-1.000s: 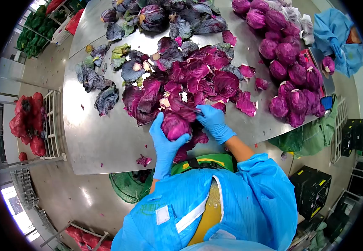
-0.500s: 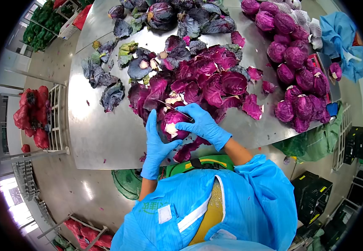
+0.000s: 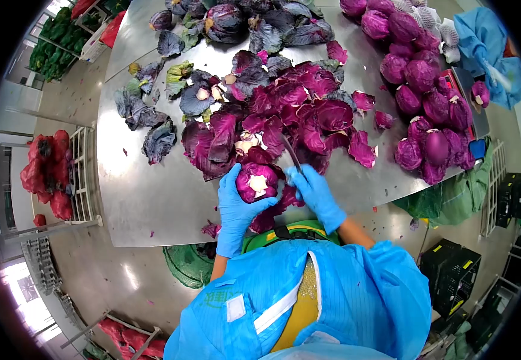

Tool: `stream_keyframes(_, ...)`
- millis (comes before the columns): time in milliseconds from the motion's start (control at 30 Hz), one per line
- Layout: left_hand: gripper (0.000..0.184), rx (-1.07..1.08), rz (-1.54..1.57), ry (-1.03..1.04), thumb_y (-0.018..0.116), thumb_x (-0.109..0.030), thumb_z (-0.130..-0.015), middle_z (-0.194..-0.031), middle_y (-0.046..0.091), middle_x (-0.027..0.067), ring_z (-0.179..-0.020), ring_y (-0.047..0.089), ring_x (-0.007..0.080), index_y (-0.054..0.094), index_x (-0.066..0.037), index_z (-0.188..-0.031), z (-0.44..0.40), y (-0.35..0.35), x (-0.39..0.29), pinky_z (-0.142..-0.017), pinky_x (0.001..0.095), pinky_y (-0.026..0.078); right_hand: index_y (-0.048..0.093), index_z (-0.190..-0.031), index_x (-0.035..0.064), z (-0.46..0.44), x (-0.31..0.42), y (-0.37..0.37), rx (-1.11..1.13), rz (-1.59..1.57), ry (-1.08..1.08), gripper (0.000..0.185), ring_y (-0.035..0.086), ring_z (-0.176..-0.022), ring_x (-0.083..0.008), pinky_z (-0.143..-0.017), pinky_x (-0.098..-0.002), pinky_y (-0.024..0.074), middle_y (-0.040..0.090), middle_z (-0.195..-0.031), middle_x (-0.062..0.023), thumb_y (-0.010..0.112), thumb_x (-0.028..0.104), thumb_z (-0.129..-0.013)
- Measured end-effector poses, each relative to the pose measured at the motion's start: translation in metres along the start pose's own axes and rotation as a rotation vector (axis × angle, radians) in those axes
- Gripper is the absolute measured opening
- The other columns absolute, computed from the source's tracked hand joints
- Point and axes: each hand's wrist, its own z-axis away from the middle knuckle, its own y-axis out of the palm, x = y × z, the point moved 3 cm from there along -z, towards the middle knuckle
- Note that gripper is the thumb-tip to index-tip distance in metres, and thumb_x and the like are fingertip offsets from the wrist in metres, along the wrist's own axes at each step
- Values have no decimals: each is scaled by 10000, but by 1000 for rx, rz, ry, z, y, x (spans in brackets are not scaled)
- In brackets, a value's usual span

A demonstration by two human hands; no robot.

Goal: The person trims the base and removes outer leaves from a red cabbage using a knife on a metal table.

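My left hand [image 3: 234,204], in a blue glove, curls around the left and near side of a red cabbage [image 3: 249,183] near the table's front edge. The cabbage's pale cut stem faces up toward me. In my right hand [image 3: 315,195], also gloved, is a knife [image 3: 290,152] with its blade pointing up and away, apart from the cabbage. Just beyond both hands lies a heap of loose purple leaves [image 3: 308,120] with pale stem pieces among them. Another torn leaf [image 3: 272,217] rests between my hands at the edge.
Trimmed red cabbages [image 3: 419,75] are piled along the right of the metal table [image 3: 152,204], beside a scale [image 3: 473,108]. Dark untrimmed cabbages [image 3: 224,23] sit at the far side. Discarded outer leaves [image 3: 159,139] lie to the left. Black crates [image 3: 449,273] stand on the floor at right.
My right hand has moved right and slightly toward me, taking the knife off the cabbage. The cabbage has turned so its cut stem faces upward, still in my left hand.
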Motion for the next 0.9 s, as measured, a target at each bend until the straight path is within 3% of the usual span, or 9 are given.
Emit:
stream_keyframes(33, 1162, -42, 40, 71, 976, -252, -441, -1293, 475, 141, -1166, 529, 263, 342, -45, -1393, 0, 6, -1, -996, 382, 472, 629, -1071, 18, 18, -4, 0, 42, -75, 36, 314, 630, -769, -224, -700, -341, 503, 662, -897, -150, 546, 303, -968)
stream_keyframes(67, 1165, 4, 199, -15, 974, -244, -444, -1303, 463, 143, -1175, 520, 265, 330, -50, -1396, -1, 11, 0, -1002, 382, 466, 629, -1053, 19, 29, -6, 1, 82, -152, 70, 318, 630, -747, -249, -686, -353, 503, 652, -877, -170, 539, 313, -969)
stream_keyframes(133, 1172, 104, 516, -193, 969, -228, -452, -1322, 438, 148, -1194, 503, 270, 305, -62, -1403, -1, 21, 0, -1013, 381, 455, 626, -993, 30, 36, -1, 0, 10, 27, -60, 274, 620, -720, -300, -662, -375, 499, 629, -838, -186, 540, 289, -963)
stream_keyframes(267, 1190, 73, 309, 4, 939, -241, -508, -1346, 449, 190, -1187, 524, 263, 232, -21, -1440, -8, 17, -2, -985, 384, 472, 605, -888, 52, 26, 17, 8, -191, 431, -521, 205, 603, -678, -349, -617, -414, 486, 608, -777, -172, 546, 239, -945)
stream_keyframes(400, 1246, 150, 359, -105, 948, -247, -496, -1335, 461, 200, -1166, 542, 268, 184, -5, -1450, -10, 15, -6, -993, 383, 470, 557, -803, 77, 6, 25, 19, -201, 601, -631, 183, 599, -600, -353, -530, -438, 481, 603, -730, -153, 565, 225, -909)
stream_keyframes(600, 1166, 180, 464, -67, 952, -271, -507, -1301, 473, 191, -1157, 537, 264, 261, -27, -1414, -15, 14, -2, -986, 390, 473, 536, -838, 81, -9, 11, 26, -177, 770, -666, 178, 601, -528, -342, -472, -430, 494, 606, -687, -142, 577, 250, -879)
stream_keyframes(733, 1192, 209, 250, -15, 958, -339, -478, -1284, 468, 181, -1158, 524, 258, 272, -29, -1401, -23, 14, 7, -982, 390, 472, 518, -827, 74, -15, 15, 24, -99, 833, -609, 156, 604, -555, -325, -483, -427, 486, 594, -704, -148, 562, 215, -878)
stream_keyframes(767, 1218, 191, 225, -48, 931, -400, -428, -1256, 424, 176, -1112, 542, 305, 299, -33, -1402, -24, 18, 12, -947, 407, 487, 518, -826, 75, -17, 16, 23, -83, 833, -604, 156, 605, -552, -322, -479, -423, 485, 592, -698, -148, 564, 216, -876)
stream_keyframes(900, 1214, 171, 162, -79, 927, -402, -419, -1267, 420, 183, -1138, 519, 329, 313, -37, -1401, -27, 16, 1, -965, 417, 466, 516, -817, 73, -18, 24, 20, -81, 992, -592, 166, 608, -562, -332, -490, -434, 488, 589, -685, -160, 561, 221, -877)
